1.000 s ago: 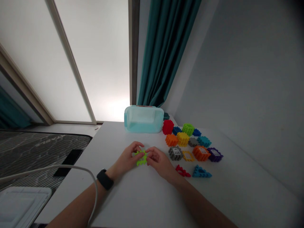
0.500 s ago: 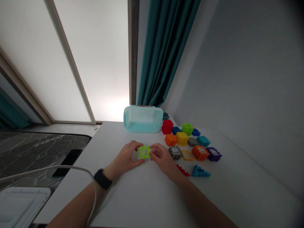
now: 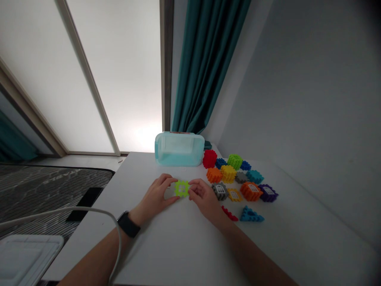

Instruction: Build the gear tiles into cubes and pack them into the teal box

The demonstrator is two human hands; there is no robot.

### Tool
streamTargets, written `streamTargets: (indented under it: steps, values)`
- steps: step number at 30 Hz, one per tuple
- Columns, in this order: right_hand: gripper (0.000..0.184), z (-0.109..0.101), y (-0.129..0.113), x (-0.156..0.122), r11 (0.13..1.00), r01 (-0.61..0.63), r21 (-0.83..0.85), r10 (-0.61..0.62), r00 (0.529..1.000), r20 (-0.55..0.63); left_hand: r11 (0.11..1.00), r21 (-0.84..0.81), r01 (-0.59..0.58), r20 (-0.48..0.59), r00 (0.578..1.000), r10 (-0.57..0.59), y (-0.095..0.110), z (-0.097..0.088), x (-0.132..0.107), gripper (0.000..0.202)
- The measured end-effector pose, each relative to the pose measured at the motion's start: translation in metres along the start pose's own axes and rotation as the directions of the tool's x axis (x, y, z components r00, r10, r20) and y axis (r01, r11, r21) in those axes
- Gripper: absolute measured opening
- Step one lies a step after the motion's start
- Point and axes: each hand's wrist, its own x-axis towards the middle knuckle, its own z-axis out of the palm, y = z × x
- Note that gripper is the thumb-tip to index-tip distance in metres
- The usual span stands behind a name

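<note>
A lime-green notched building tile (image 3: 181, 188) with a window-like cutout is between my two hands over the white table (image 3: 166, 246). My left hand (image 3: 159, 193) grips its left side, thumb at the near edge and fingers at the far edge. My right hand (image 3: 203, 197) pinches the tile's right edge between thumb and fingers. Nearest to my right hand is a grey stack of tiles (image 3: 219, 191) with a window pattern. Beside that lies a yellow-orange window tile (image 3: 234, 195). Partly behind my right forearm is a red piece (image 3: 229, 213), with a blue triangular piece (image 3: 251, 214) next to it.
A translucent light-blue bin (image 3: 179, 149) stands at the table's back. Stacks of notched tiles fill the right side, among them red (image 3: 210, 159), yellow (image 3: 228, 174), orange (image 3: 251, 191) and purple (image 3: 268, 193). A pale cable (image 3: 98, 211) crosses my left forearm; a white lid (image 3: 28, 258) is at lower left.
The green tile has shifted slightly away from me and turned a little. My left hand's fingers moved with it; my right hand stays almost in place.
</note>
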Motion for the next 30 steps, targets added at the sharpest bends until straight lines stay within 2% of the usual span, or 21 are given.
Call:
streamTargets:
  steps: [5,10,16,21,24,26,30]
  values:
    - [0.019,-0.002,-0.008,-0.005,0.943,0.18,-0.279,-0.194,0.981,-0.024,1.0,-0.016,-0.001,-0.02,1.0,0.0,-0.003,0.0,0.0,0.044]
    - [0.021,-0.005,-0.01,-0.005,0.846,0.363,-0.391,-0.373,0.926,0.052,0.999,-0.036,0.013,-0.025,1.0,-0.014,0.0,-0.001,0.0,0.043]
    - [0.029,-0.007,-0.005,-0.006,0.761,0.451,-0.466,-0.431,0.889,0.157,0.998,-0.064,0.023,-0.019,1.0,-0.024,0.0,-0.001,0.001,0.041]
    - [0.023,-0.012,-0.003,-0.004,0.696,0.493,-0.521,-0.47,0.863,0.188,0.983,-0.184,0.023,0.035,0.999,-0.017,0.002,-0.001,0.002,0.036]
    - [0.019,-0.012,-0.004,-0.002,0.718,0.486,-0.497,-0.476,0.865,0.159,0.968,-0.248,0.038,0.118,0.993,-0.009,0.005,-0.001,0.003,0.026]
    - [0.017,-0.011,-0.005,-0.002,0.771,0.438,-0.462,-0.438,0.892,0.114,0.96,-0.275,0.056,0.148,0.989,-0.015,0.006,-0.001,0.004,0.021]
    - [0.02,-0.007,-0.002,-0.002,0.916,0.228,-0.33,-0.242,0.97,0.0,0.926,-0.353,0.134,0.149,0.985,-0.086,0.007,0.001,0.005,0.026]
